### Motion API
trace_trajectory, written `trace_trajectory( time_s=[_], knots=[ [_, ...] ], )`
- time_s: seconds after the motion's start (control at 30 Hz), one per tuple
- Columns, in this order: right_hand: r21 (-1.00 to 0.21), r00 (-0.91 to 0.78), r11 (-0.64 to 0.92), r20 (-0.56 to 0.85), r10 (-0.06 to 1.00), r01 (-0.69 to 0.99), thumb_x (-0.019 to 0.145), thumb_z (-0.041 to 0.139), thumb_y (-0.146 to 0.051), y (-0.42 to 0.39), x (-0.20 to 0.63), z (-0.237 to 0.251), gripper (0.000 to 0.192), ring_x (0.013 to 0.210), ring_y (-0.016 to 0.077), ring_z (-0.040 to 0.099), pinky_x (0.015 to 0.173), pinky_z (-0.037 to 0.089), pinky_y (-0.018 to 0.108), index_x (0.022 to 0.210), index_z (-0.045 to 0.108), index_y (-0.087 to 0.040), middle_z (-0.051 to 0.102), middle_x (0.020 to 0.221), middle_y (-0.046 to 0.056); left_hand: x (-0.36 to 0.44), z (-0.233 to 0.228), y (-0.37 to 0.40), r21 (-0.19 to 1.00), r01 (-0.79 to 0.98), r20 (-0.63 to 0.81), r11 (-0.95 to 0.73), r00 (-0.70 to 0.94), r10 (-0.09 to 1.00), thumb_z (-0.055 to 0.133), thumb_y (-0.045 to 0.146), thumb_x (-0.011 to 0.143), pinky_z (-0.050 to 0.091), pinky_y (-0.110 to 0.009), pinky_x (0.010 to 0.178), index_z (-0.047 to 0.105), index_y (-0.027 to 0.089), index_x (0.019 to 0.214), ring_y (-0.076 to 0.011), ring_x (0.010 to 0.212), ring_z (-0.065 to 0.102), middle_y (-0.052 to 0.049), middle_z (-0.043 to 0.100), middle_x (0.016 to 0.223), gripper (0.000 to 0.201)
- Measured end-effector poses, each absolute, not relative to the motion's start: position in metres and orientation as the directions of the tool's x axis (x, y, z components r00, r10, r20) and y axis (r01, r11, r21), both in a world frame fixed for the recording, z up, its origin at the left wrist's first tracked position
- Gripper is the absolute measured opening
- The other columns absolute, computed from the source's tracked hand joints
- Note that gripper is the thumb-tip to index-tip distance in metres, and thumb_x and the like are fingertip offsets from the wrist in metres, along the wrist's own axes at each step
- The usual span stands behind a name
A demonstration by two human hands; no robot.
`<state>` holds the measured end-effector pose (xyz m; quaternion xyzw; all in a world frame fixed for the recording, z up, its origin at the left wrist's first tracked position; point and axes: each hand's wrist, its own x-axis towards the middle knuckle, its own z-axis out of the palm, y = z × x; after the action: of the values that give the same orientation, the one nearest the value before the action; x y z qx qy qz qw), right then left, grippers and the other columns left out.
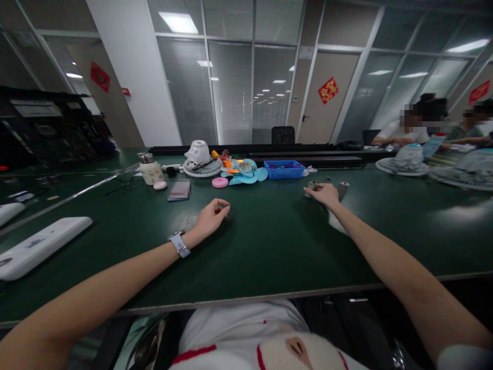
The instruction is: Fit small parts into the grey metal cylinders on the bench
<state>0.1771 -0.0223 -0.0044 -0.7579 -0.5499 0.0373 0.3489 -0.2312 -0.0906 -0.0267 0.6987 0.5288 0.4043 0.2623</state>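
Note:
My left hand (pixel 211 216) rests on the green table (pixel 269 246) with fingertips pinched together; whether something tiny sits between them I cannot tell. A watch (pixel 179 243) is on that wrist. My right hand (pixel 325 194) lies farther right, its fingers on a small grey part (pixel 311 187). A small grey cylinder (pixel 343 188) stands just right of that hand. A white fan (pixel 200 159), blue fan blades (pixel 244 173) and a pink round piece (pixel 220 182) lie beyond my hands.
A blue bin (pixel 284 169), a small jar (pixel 150 168) and a long white housing (pixel 36 245) at the left are on the table. Other people (pixel 419 123) sit at the far right with fan parts (pixel 408 159). Dark shelving (pixel 46 128) stands at the left.

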Motion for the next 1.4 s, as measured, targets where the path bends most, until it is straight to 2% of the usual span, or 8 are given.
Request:
trace_trajectory(
  time_s=[0.17, 0.27, 0.37, 0.53, 0.9, 1.07, 1.23, 1.4],
  knots=[
    [-0.684, 0.023, 0.274, 0.391, 0.92, 0.676, 0.076, 0.074, -0.047, -0.052, 0.087, -0.008, 0.041, 0.089, 0.0236, 0.071, 0.084, 0.056, 0.038, 0.104, 0.072, -0.017, 0.075, 0.099, 0.01, -0.227, -0.018, -0.102, 0.753, 0.505, 0.349, -0.422, 0.237, 0.907, 0.056, 0.054, 0.085, 0.045, -0.03, 0.069, 0.063, 0.022, 0.12, -0.018, 0.079, 0.062, -0.003, 0.069, 0.088, 0.048],
    [-0.727, -0.235, 0.453, 0.388, 0.891, 0.516, 0.073, 0.078, -0.045, -0.079, 0.031, -0.016, 0.042, 0.089, 0.021, 0.071, 0.085, 0.056, 0.035, 0.105, 0.073, -0.019, 0.075, 0.101, 0.007, -0.223, -0.012, -0.109, 0.698, 0.518, 0.391, -0.495, 0.303, 0.869, 0.054, 0.055, 0.087, 0.045, -0.03, 0.072, 0.063, 0.026, 0.127, -0.0193, 0.088, 0.061, -0.004, 0.069, 0.099, 0.05],
    [-0.744, -0.381, 0.524, 0.381, 0.842, 0.415, 0.073, 0.079, -0.041, -0.101, -0.001, -0.02, 0.038, 0.092, 0.0222, 0.071, 0.087, 0.055, 0.035, 0.103, 0.074, -0.02, 0.076, 0.1, 0.006, -0.22, -0.01, -0.113, 0.66, 0.519, 0.422, -0.543, 0.342, 0.84, 0.052, 0.054, 0.089, 0.044, -0.031, 0.074, 0.064, 0.028, 0.128, -0.021, 0.095, 0.059, -0.005, 0.069, 0.104, 0.048],
    [-0.723, -0.459, 0.575, 0.392, 0.797, 0.382, 0.077, 0.075, -0.038, -0.115, -0.008, -0.019, 0.031, 0.093, 0.0216, 0.07, 0.088, 0.053, 0.034, 0.102, 0.073, -0.02, 0.075, 0.098, 0.003, -0.216, -0.013, -0.111, 0.641, 0.49, 0.439, -0.591, 0.398, 0.806, 0.054, 0.051, 0.089, 0.044, -0.032, 0.077, 0.073, 0.029, 0.113, -0.0226, 0.101, 0.059, -0.005, 0.071, 0.111, 0.038],
    [-0.713, -0.453, 0.581, 0.399, 0.797, 0.393, 0.077, 0.075, -0.043, -0.115, -0.008, -0.023, 0.036, 0.091, 0.0217, 0.07, 0.086, 0.054, 0.036, 0.103, 0.072, -0.018, 0.075, 0.098, 0.005, -0.21, -0.007, -0.098, 0.685, 0.481, 0.481, -0.547, 0.266, 0.835, 0.059, 0.052, 0.085, 0.046, -0.034, 0.077, 0.076, 0.023, 0.1, -0.0234, 0.097, 0.063, -0.006, 0.074, 0.105, 0.036],
    [-0.725, -0.407, 0.546, 0.387, 0.827, 0.42, 0.075, 0.078, -0.042, -0.109, -0.005, -0.021, 0.039, 0.089, 0.0214, 0.07, 0.084, 0.056, 0.036, 0.107, 0.072, -0.021, 0.075, 0.1, 0.004, -0.226, -0.014, -0.088, 0.585, 0.619, 0.411, -0.524, 0.331, 0.85, 0.059, 0.05, 0.085, 0.044, -0.036, 0.088, 0.078, 0.025, 0.098, -0.0227, 0.094, 0.064, -0.004, 0.076, 0.1, 0.034],
    [-0.714, -0.117, 0.435, 0.449, 0.886, 0.549, 0.076, 0.075, -0.043, -0.065, 0.051, -0.014, 0.039, 0.09, 0.0233, 0.071, 0.085, 0.056, 0.036, 0.105, 0.072, -0.018, 0.075, 0.102, 0.007, -0.232, -0.022, -0.087, 0.465, 0.708, 0.307, -0.532, 0.435, 0.846, 0.06, 0.046, 0.085, 0.043, -0.035, 0.082, 0.079, 0.027, 0.097, -0.0219, 0.086, 0.063, -0.003, 0.077, 0.09, 0.03],
    [-0.569, 0.273, 0.034, 0.445, 0.853, 0.821, 0.078, 0.071, -0.043, -0.022, 0.144, -0.013, 0.036, 0.096, 0.0291, 0.07, 0.086, 0.054, 0.04, 0.103, 0.073, -0.016, 0.075, 0.101, 0.012, -0.231, -0.025, -0.087, 0.519, 0.72, 0.324, -0.461, 0.333, 0.886, 0.059, 0.055, 0.082, 0.043, -0.031, 0.071, 0.075, 0.026, 0.108, -0.0202, 0.078, 0.061, -0.004, 0.073, 0.085, 0.042]
  ],
)
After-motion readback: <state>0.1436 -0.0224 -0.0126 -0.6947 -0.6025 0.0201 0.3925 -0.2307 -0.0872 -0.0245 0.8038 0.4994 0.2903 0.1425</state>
